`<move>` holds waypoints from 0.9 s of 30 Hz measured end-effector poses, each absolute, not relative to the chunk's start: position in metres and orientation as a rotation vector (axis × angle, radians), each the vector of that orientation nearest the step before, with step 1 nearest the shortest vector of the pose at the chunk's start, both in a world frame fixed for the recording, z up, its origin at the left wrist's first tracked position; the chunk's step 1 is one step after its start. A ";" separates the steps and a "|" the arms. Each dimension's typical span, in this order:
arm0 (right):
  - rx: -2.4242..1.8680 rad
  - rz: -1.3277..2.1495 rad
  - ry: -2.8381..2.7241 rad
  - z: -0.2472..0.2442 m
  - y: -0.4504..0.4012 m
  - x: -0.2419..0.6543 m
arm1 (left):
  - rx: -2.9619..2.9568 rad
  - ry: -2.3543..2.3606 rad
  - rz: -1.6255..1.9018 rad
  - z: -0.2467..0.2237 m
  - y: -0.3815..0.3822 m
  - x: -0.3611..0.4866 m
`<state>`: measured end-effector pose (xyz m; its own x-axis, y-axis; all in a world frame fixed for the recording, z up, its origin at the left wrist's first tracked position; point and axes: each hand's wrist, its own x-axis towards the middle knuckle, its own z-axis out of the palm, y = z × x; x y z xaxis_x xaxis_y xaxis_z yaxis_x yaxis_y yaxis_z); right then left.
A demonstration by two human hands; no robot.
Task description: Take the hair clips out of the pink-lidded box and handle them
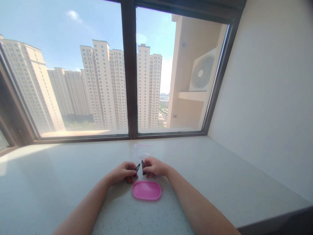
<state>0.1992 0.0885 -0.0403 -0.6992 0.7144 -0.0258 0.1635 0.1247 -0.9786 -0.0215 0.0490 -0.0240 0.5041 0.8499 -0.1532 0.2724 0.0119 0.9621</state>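
Observation:
My left hand (126, 172) pinches a black snap hair clip (138, 168) between thumb and fingers, its tip slanting up to the right. A second black snap hair clip (143, 167) is held in my right hand (153, 166), close beside the first and apart from it. Just in front of both hands, nearer to me, a pink oval tray (146, 190) lies flat with nothing in it. Behind the hands is a clear zip bag (143, 149) with a pink line along its top; small pale pieces by its lower edge are too small to name.
All of this rests on a pale speckled windowsill (73, 173). A dark window frame (132, 71) rises at the back, with tall buildings outside. On the right stands a white wall (266, 91), and the sill's front edge (274, 217) shows at the lower right.

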 end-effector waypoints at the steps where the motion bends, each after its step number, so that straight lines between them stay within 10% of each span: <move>1: -0.835 1.609 -1.947 -0.040 0.088 0.199 | 1.545 1.008 0.593 -0.024 0.049 -0.022; 27: -0.875 1.332 -2.150 -0.033 0.078 0.190 | 1.563 0.950 0.752 -0.023 0.044 -0.010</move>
